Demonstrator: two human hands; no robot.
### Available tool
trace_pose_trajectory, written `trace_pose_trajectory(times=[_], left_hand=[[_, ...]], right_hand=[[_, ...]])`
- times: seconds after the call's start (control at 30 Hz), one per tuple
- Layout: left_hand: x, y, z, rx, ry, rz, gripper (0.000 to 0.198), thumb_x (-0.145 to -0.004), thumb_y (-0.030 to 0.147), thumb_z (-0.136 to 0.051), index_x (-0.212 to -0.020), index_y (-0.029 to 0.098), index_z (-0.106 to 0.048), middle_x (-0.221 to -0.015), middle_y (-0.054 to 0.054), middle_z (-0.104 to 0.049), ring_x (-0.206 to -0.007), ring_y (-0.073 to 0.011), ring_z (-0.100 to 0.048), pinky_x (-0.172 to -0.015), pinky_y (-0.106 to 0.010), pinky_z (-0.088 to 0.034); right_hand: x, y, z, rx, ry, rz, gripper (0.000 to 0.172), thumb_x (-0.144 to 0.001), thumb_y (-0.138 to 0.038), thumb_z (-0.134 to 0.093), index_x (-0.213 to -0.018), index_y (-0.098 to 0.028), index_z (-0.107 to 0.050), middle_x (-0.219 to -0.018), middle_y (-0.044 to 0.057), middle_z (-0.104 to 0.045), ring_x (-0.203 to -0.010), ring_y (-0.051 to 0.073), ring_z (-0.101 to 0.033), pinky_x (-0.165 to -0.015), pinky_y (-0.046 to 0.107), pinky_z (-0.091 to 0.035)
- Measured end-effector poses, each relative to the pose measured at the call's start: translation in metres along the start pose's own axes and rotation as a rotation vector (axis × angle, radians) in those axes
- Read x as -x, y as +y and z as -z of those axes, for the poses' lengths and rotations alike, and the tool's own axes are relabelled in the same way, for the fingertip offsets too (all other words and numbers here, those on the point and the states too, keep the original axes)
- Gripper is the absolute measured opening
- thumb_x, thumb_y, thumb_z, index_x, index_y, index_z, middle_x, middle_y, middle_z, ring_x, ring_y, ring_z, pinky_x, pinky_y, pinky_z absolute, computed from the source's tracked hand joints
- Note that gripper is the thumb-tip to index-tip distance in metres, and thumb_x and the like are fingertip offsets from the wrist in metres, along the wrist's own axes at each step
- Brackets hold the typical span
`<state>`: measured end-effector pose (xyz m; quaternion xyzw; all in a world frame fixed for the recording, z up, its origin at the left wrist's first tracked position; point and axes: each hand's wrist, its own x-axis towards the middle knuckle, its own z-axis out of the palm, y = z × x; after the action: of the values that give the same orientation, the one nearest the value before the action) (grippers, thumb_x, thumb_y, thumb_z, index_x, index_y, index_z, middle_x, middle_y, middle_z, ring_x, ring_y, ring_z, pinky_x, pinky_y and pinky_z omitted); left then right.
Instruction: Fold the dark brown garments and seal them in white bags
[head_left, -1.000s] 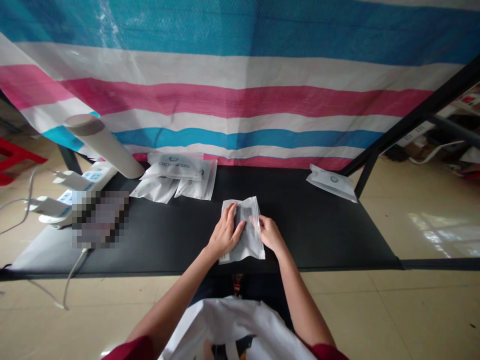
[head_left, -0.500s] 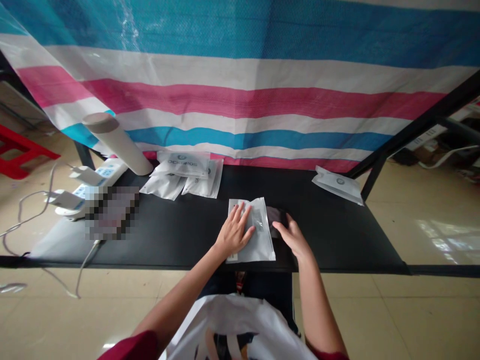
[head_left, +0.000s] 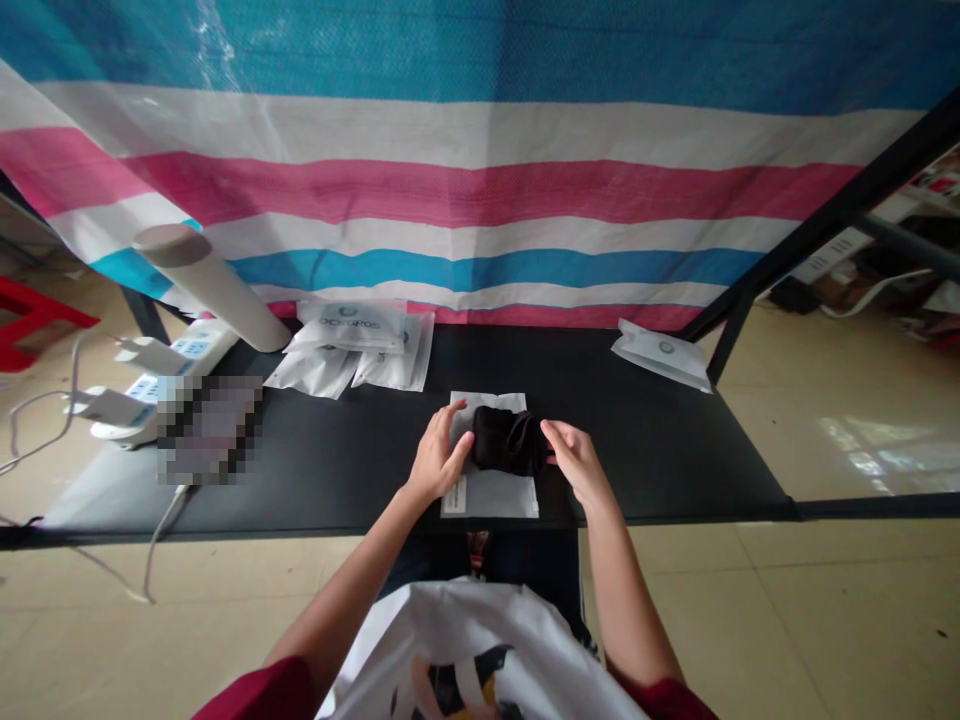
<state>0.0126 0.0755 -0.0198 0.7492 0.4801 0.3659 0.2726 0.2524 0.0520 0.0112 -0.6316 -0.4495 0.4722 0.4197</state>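
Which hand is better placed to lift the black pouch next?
Probably the right hand: it is at the corded end of the black pouch, whereas the left hand lies at the white bag's left edge.

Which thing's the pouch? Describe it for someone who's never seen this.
Find the black table, then the middle of its near half. Between the left hand and right hand, the pouch sits over a white bag. Its dark colour and looped cord set it apart from the white bags farther back.
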Motion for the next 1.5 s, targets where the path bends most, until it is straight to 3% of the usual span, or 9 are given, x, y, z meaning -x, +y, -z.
trace_pose_trajectory(times=[0.23, 0.47, 0.6, 0.77, 0.93, 1.13, 1.23, 1.33, 1.5], left_hand=[[0.010, -0.008, 0.019, 0.118, 0.008, 0.109, 0.081, -0.080, 0.037, -0.066, -0.146, 0.022, -0.022, -0.141, -0.016, -0.046, -0.123, -0.0276, -0.054, -0.102, -0.047, -0.047], [0.003, 0.002, 0.028, 0.129, 0.296, 0.176, 0.042, -0.084, 0.027, -0.057, -0.122, 0.024, -0.039, -0.129, -0.010, -0.048, -0.100, -0.0174, -0.063, -0.081, -0.034, -0.056], [0.008, 0.000, 0.034, -0.095, 0.125, 0.161, 0.022, -0.081, 0.018, -0.052, -0.103, 0.021, -0.054, -0.127, -0.009, -0.048, -0.105, -0.0215, -0.059, -0.084, -0.038, -0.056], [0.014, -0.014, 0.032, -0.383, -0.077, 0.095, 0.053, -0.076, 0.017, -0.054, -0.129, 0.018, -0.053, -0.133, -0.014, -0.047, -0.119, -0.0310, -0.048, -0.105, -0.053, -0.043], [0.006, -0.026, 0.030, -0.508, -0.090, 0.121, 0.064, -0.075, 0.026, -0.060, -0.138, 0.019, -0.051, -0.141, -0.014, -0.043, -0.125, -0.0361, -0.042, -0.103, -0.056, -0.042], [-0.012, -0.027, 0.025, -0.551, 0.053, 0.075, 0.033, -0.084, 0.024, -0.054, -0.114, 0.022, -0.068, -0.133, -0.010, -0.052, -0.120, -0.0324, -0.045, -0.099, -0.048, -0.044], [-0.020, -0.026, 0.022, -0.587, 0.084, 0.046, 0.021, -0.085, 0.023, -0.055, -0.099, 0.021, -0.070, -0.127, -0.010, -0.055, -0.115, -0.0323, -0.047, -0.092, -0.046, -0.045], [-0.025, -0.025, 0.020, -0.609, 0.064, 0.013, 0.014, -0.083, 0.019, -0.054, -0.090, 0.021, -0.066, -0.118, -0.009, -0.059, -0.108, -0.0308, -0.049, -0.086, -0.043, -0.045], [-0.025, -0.026, 0.018, -0.582, 0.015, -0.029, 0.013, -0.082, 0.013, -0.051, -0.087, 0.021, -0.059, -0.100, -0.007, -0.065, -0.100, -0.0277, -0.053, -0.080, -0.040, -0.042]], right_hand=[[-0.017, 0.018, -0.005, 0.006, -0.054, 0.120, 0.042, -0.068, -0.039, -0.077, -0.100, -0.018, -0.063, -0.102, 0.010, -0.073, -0.097, 0.025, -0.068, -0.083, 0.035, -0.053], [-0.020, 0.015, 0.005, -0.090, 0.077, 0.176, 0.033, -0.074, -0.037, -0.070, -0.099, -0.016, -0.067, -0.100, 0.010, -0.074, -0.097, 0.026, -0.068, -0.086, 0.036, -0.052], [-0.024, 0.026, 0.014, -0.017, 0.085, 0.148, 0.037, -0.074, -0.040, -0.069, -0.100, -0.015, -0.067, -0.100, 0.011, -0.074, -0.094, 0.026, -0.069, -0.083, 0.037, -0.052], [-0.023, 0.040, 0.018, 0.308, 0.185, 0.108, 0.044, -0.071, -0.042, -0.068, -0.106, -0.016, -0.066, -0.092, 0.010, -0.073, -0.073, 0.022, -0.067, -0.070, 0.033, -0.050], [-0.020, 0.036, 0.017, 0.457, 0.237, 0.176, 0.038, -0.072, -0.043, -0.068, -0.102, -0.018, -0.066, -0.090, 0.008, -0.073, -0.065, 0.019, -0.064, -0.064, 0.031, -0.048], [-0.033, 0.035, 0.011, 0.578, 0.363, 0.256, 0.032, -0.073, -0.039, -0.069, -0.098, -0.020, -0.065, -0.085, 0.004, -0.071, -0.061, 0.018, -0.063, -0.062, 0.029, -0.044], [-0.040, 0.035, 0.009, 0.660, 0.426, 0.313, 0.030, -0.074, -0.039, -0.069, -0.096, -0.019, -0.065, -0.082, 0.003, -0.068, -0.066, 0.018, -0.063, -0.062, 0.028, -0.042], [-0.044, 0.032, 0.009, 0.766, 0.383, 0.353, 0.023, -0.077, -0.035, -0.065, -0.096, -0.021, -0.068, -0.086, 0.004, -0.066, -0.074, 0.020, -0.063, -0.061, 0.027, -0.040], [-0.050, 0.028, 0.013, 0.869, 0.253, 0.318, 0.059, -0.077, -0.028, -0.063, -0.135, -0.027, -0.056, -0.087, 0.002, -0.064, -0.074, 0.019, -0.062, -0.060, 0.028, -0.041]])
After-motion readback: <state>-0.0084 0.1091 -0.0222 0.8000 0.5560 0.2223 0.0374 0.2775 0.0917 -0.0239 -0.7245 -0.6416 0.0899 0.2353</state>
